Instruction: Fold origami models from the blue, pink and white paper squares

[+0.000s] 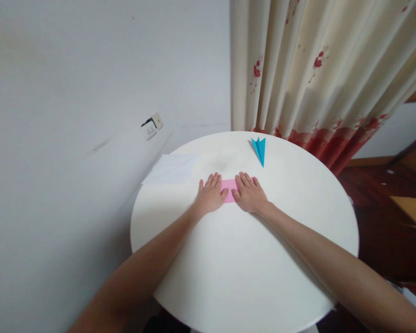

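Note:
Pink paper (229, 190) lies flat on the white round table (242, 259), partly covered by both of my hands. My left hand (211, 192) rests on its left end, palm down, fingers stretched out and pointing away from me. On the right end my right hand (248, 192) lies flat in the same way, with its thumb toward the left one. Only the middle of the paper and a small bit near the right fingers show. Beyond my right hand sits a blue folded paper plane (260, 150), its point toward me.
White paper (171, 168) lies at the table's left, reaching its edge by the wall (72, 92). A wall socket (149, 130) is above it. A cream curtain (298, 64) with red flowers hangs behind the table. Cardboard (411, 208) is on the floor at right.

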